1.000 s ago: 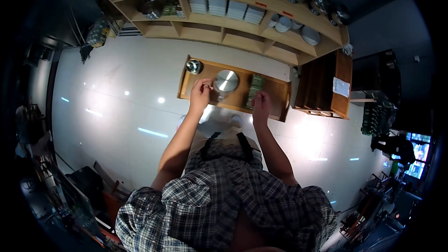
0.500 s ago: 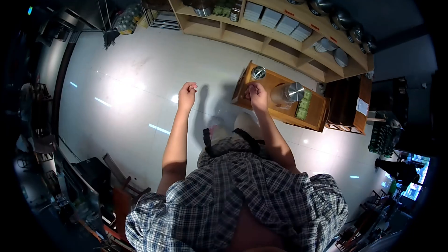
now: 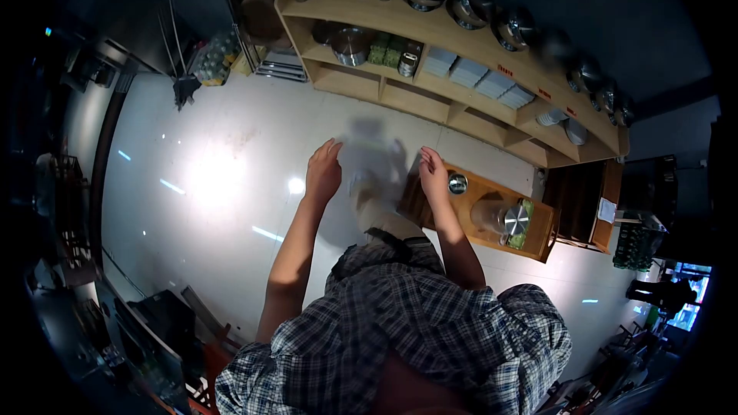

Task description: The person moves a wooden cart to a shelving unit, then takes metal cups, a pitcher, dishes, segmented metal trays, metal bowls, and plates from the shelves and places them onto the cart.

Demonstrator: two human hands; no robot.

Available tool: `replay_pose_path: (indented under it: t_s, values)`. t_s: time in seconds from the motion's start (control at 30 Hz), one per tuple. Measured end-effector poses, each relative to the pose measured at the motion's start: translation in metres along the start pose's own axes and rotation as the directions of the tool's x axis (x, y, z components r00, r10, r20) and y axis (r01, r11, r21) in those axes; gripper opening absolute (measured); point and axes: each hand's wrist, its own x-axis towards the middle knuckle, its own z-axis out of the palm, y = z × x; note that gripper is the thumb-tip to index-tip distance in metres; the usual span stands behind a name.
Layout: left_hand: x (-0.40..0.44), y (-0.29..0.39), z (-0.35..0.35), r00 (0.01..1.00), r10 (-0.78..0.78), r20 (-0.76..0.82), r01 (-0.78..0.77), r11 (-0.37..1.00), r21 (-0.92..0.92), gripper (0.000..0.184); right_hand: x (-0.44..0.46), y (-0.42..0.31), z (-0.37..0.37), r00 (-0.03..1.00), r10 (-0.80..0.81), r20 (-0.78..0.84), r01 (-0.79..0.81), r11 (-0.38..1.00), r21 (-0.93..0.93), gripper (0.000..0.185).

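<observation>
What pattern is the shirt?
The shirt is checked, dark and white, seen best in the head view.

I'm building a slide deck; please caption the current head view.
Left grip above the pale floor, right grip near the wooden stand bearing a clear container with a metal lid.

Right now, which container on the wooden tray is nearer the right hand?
The small round container, right beside the right hand; the larger clear jar stands farther along the wooden tray.
</observation>
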Motion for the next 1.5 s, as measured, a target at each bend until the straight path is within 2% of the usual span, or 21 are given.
replay_pose_path:
  t_s: [0.07,0.2,0.27,0.43,0.5,0.63,0.67,0.7,0.73,0.77,0.83,0.87,0.93,0.97,1.0,1.07,1.3,1.37,1.4,1.47,1.5]
  values:
    - [0.05,-0.018,0.002,0.999,0.032,0.04,-0.034,0.998,0.046,0.042,0.036,-0.012,0.012,0.996,-0.079,-0.048,0.068,0.976,-0.206,0.033]
    - [0.132,-0.034,0.006,0.984,0.154,0.093,-0.171,0.961,0.217,0.046,0.112,-0.017,0.041,0.996,-0.053,-0.075,0.032,0.967,-0.254,0.034]
    - [0.167,-0.038,0.013,0.972,0.208,0.108,-0.231,0.929,0.29,0.049,0.147,-0.014,0.056,0.918,-0.371,-0.141,0.288,0.868,-0.405,0.032]
    - [0.206,-0.061,0.053,0.959,0.1,0.265,-0.123,0.99,0.069,0.058,0.212,0.015,0.074,0.978,-0.2,-0.065,0.161,0.911,-0.38,0.028]
    - [0.218,-0.076,0.076,0.955,0.111,0.274,-0.132,0.99,0.057,0.057,0.236,0.031,0.079,0.98,-0.187,-0.064,0.151,0.918,-0.366,0.027]
    - [0.235,-0.123,0.143,0.972,0.134,0.191,-0.079,0.96,-0.268,0.046,0.298,0.083,0.096,0.988,-0.151,0.013,0.137,0.854,-0.502,0.032]
    - [0.241,-0.147,0.168,0.922,0.009,0.387,0.258,0.732,-0.631,0.044,0.321,0.1,0.101,0.982,-0.181,0.058,0.18,0.783,-0.595,0.036]
    - [0.244,-0.167,0.189,0.797,-0.001,0.604,0.576,0.304,-0.759,0.043,0.341,0.117,0.107,0.982,-0.182,0.049,0.175,0.784,-0.596,0.036]
    - [0.253,-0.174,0.193,0.735,-0.013,0.678,0.675,0.111,-0.729,0.039,0.366,0.134,0.112,0.981,-0.187,0.052,0.174,0.732,-0.658,0.04]
    - [0.26,-0.181,0.202,0.732,-0.01,0.681,0.678,0.11,-0.727,0.039,0.386,0.152,0.117,0.981,-0.184,0.06,0.171,0.676,-0.716,0.044]
    - [0.268,-0.2,0.226,0.707,-0.008,0.707,0.681,-0.263,-0.684,0.039,0.427,0.181,0.128,0.989,-0.134,0.059,0.129,0.602,-0.788,0.045]
    - [0.27,-0.209,0.235,0.699,-0.013,0.715,0.686,-0.267,-0.677,0.039,0.444,0.194,0.134,0.995,-0.086,0.058,0.095,0.522,-0.847,0.047]
    - [0.272,-0.222,0.247,0.661,0.031,0.749,0.635,-0.554,-0.537,0.041,0.469,0.23,0.146,0.986,-0.164,0.026,0.091,0.402,-0.911,0.041]
    - [0.273,-0.226,0.253,0.65,0.026,0.759,0.639,-0.559,-0.528,0.041,0.477,0.246,0.151,0.964,-0.264,0.007,0.082,0.274,-0.958,0.037]
    - [0.276,-0.233,0.259,0.622,0.033,0.782,0.659,-0.561,-0.5,0.041,0.48,0.251,0.154,0.968,-0.251,0.005,0.077,0.278,-0.958,0.037]
    - [0.282,-0.244,0.266,0.589,0.041,0.807,0.682,-0.561,-0.469,0.042,0.488,0.256,0.155,0.966,-0.258,0.03,0.053,0.085,-0.995,0.015]
    - [0.306,-0.257,0.285,0.542,0.124,0.831,0.708,-0.601,-0.371,0.041,0.491,0.227,0.146,0.976,-0.219,-0.012,0.018,0.132,-0.991,0.015]
    - [0.315,-0.256,0.286,0.532,0.138,0.836,0.717,-0.599,-0.357,0.04,0.483,0.198,0.142,0.862,-0.504,0.057,0.105,0.067,-0.992,0.014]
    - [0.319,-0.251,0.283,0.536,0.151,0.831,0.707,-0.619,-0.343,0.039,0.473,0.194,0.143,0.866,-0.498,0.057,0.106,0.069,-0.992,0.014]
    - [0.323,-0.243,0.277,0.53,0.159,0.833,0.698,-0.639,-0.323,0.039,0.445,0.185,0.147,0.885,-0.461,0.068,0.222,0.288,-0.932,0.014]
    - [0.326,-0.239,0.275,0.523,0.158,0.838,0.703,-0.636,-0.318,0.039,0.428,0.178,0.15,0.873,-0.459,0.164,0.324,0.296,-0.898,0.014]
